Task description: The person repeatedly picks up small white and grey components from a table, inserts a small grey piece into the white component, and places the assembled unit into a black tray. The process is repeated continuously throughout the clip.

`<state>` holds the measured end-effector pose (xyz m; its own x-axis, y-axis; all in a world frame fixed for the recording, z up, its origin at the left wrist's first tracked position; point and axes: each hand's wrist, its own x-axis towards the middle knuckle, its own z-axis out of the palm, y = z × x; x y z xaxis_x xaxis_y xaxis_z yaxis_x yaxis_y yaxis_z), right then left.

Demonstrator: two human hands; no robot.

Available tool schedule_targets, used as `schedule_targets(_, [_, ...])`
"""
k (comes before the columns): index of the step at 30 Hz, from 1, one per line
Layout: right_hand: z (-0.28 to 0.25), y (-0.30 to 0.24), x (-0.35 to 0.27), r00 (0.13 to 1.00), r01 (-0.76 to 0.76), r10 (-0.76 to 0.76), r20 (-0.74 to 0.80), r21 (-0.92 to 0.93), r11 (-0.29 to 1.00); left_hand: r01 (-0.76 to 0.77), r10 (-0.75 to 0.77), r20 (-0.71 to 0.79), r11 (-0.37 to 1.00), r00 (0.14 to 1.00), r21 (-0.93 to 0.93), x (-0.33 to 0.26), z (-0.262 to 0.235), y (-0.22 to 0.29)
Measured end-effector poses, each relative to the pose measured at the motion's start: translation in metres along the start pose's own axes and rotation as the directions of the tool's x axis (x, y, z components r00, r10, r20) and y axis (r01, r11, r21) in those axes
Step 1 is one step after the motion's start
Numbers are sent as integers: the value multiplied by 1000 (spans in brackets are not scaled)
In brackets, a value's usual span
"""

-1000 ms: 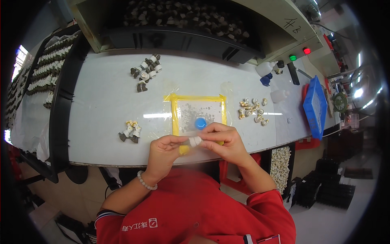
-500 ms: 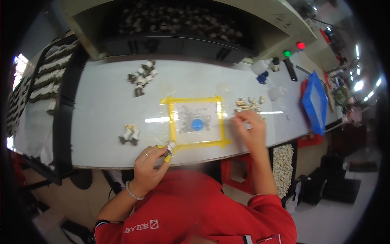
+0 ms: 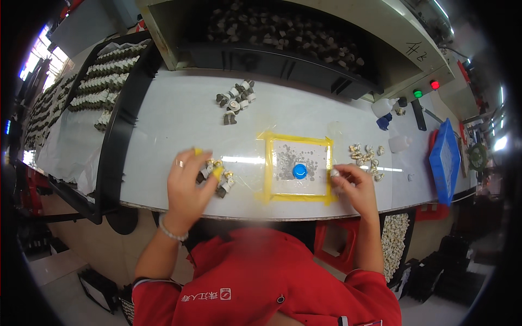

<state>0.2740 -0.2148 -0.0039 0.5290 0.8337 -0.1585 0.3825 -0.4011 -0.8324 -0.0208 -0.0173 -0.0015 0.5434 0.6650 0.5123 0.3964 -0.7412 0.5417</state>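
My left hand [image 3: 187, 185], with yellow covers on its thumb and a fingertip, is at a small group of white-and-dark pieces [image 3: 224, 186] on the left of the table. Its thumb and finger are spread around the edge of that group, and I see nothing gripped. At the right side of a yellow-taped square [image 3: 288, 198], my right hand [image 3: 358, 190] pinches a small white piece [image 3: 334, 173] between thumb and fingertips. A round blue cap [image 3: 299, 171] sits on the grey-spotted sheet within the tape. Beyond my right hand lie several loose white-and-gold pieces [image 3: 371, 159].
More white-and-dark pieces [image 3: 236, 100] lie at the back left. A black tray [image 3: 111, 157] with rows of pieces borders the left side. At the back stands a dark bin [image 3: 261, 65] full of pieces. Bottles [image 3: 401, 144] and a blue tray [image 3: 445, 163] are at the right.
My left hand has moved left from the tape's corner to the small group, and the piece it held is no longer in its pinch. My right hand came from the loose pieces toward the square.
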Motion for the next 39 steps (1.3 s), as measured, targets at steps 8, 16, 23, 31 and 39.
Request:
schedule_targets(8, [9, -13, -3, 965, 264, -250, 85, -339, 903, 133, -171, 262, 979, 950, 154, 87, 48, -26])
schedule_targets(16, [12, -15, -1, 917, 390, -388, 95, -423, 818, 185, -176, 262, 983, 949, -12, 80, 43, -28])
schedule_targets(23, [28, -43, 12, 927, 374, -339, 161, -314, 873, 637, -304, 565, 257, 767, -726, 28, 23, 6])
schedule_targets(31, [33, -52, 26, 911, 392, -298, 286, -370, 842, 625, -314, 603, -40, 733, -780, -25, 47, 47])
schedule_targets(39, [36, -54, 27, 904, 413, -344, 253, -315, 854, 616, -320, 599, -56, 735, -786, -36, 61, 54])
